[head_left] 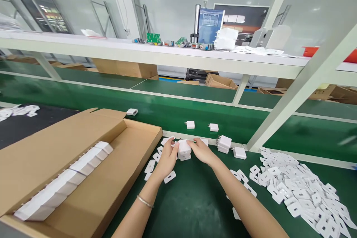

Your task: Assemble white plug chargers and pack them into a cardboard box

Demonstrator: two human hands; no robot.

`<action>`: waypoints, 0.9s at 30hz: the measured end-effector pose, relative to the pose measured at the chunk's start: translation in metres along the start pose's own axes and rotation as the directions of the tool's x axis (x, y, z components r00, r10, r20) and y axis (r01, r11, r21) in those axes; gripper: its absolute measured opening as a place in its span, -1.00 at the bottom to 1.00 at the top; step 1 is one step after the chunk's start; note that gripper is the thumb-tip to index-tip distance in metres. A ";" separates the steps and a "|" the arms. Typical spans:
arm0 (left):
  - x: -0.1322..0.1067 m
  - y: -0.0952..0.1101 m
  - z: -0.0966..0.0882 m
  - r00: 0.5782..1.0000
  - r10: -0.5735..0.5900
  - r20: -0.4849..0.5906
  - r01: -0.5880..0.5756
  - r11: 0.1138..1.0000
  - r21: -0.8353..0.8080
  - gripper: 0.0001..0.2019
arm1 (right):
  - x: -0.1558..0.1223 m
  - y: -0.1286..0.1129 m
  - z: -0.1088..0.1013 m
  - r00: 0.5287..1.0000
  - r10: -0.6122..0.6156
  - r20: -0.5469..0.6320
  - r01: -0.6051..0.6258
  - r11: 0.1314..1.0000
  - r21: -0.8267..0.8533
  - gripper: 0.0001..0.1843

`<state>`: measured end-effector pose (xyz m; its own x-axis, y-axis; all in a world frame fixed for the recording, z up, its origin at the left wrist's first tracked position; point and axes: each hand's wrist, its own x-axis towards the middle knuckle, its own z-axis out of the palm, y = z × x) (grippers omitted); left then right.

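Fingers [170, 144] of both hands closed narrow on one white adapter [184, 150], held low over the far edge of the green mat [195, 200].

Cardboard box [134, 156], nearest at left, flaps open: one row of white units [67, 178] laid side by side along its length. Loose cover plates [169, 177] lie beside the left hand [167, 156]; a larger heap of plates [295, 189] sits to the right. Left hand grips the adapter's left side, right hand [202, 150] its right. Judgement: even squeeze from both sides, parts kept square, should keep any seam flush; the seam itself is too small to tell. Beyond: small stack of adapters [224, 143], then single adapters [190, 124] on the conveyor belt [167, 115]; shelf [139, 54] farthest.
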<state>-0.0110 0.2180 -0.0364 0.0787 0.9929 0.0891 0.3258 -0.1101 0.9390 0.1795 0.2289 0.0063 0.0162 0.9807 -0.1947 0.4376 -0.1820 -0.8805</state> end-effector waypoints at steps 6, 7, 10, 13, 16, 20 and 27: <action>-0.010 0.005 0.018 0.994 0.049 0.101 -0.043 0.997 -0.060 -0.41 | 0.006 -0.001 0.008 0.984 -0.025 0.177 0.025 1.000 0.005 -0.50; -0.015 0.005 0.018 0.990 0.063 0.123 -0.054 0.996 -0.073 -0.41 | -0.002 0.003 0.008 0.979 -0.057 0.195 0.055 0.998 0.019 -0.48; -0.037 -0.005 0.013 0.967 0.107 0.232 -0.073 0.985 -0.154 -0.26 | -0.030 0.023 0.003 0.960 -0.157 0.231 0.147 0.987 0.060 -0.26; -0.059 -0.018 0.010 0.944 0.157 0.290 -0.093 0.971 -0.222 -0.09 | -0.051 0.049 -0.003 0.907 -0.298 0.299 0.279 0.955 0.104 0.02; -0.074 -0.024 0.014 0.944 0.135 0.300 -0.083 0.980 -0.182 -0.02 | -0.057 0.065 -0.008 0.848 -0.395 0.354 0.393 0.916 0.078 0.10; -0.081 -0.026 0.021 0.945 0.130 0.301 -0.087 0.984 -0.153 0.02 | -0.053 0.058 -0.018 0.844 -0.342 0.413 0.416 0.903 -0.103 0.26; -0.089 -0.031 0.023 0.953 0.120 0.277 -0.088 0.988 -0.123 -0.01 | -0.038 0.016 -0.028 0.796 -0.198 0.572 0.499 0.749 -0.436 0.51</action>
<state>-0.0063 0.1315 -0.0812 0.3748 0.9211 0.1056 0.1989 -0.1911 0.9612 0.2112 0.1909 0.0123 -0.5879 0.7762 -0.2278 0.7276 0.3845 -0.5681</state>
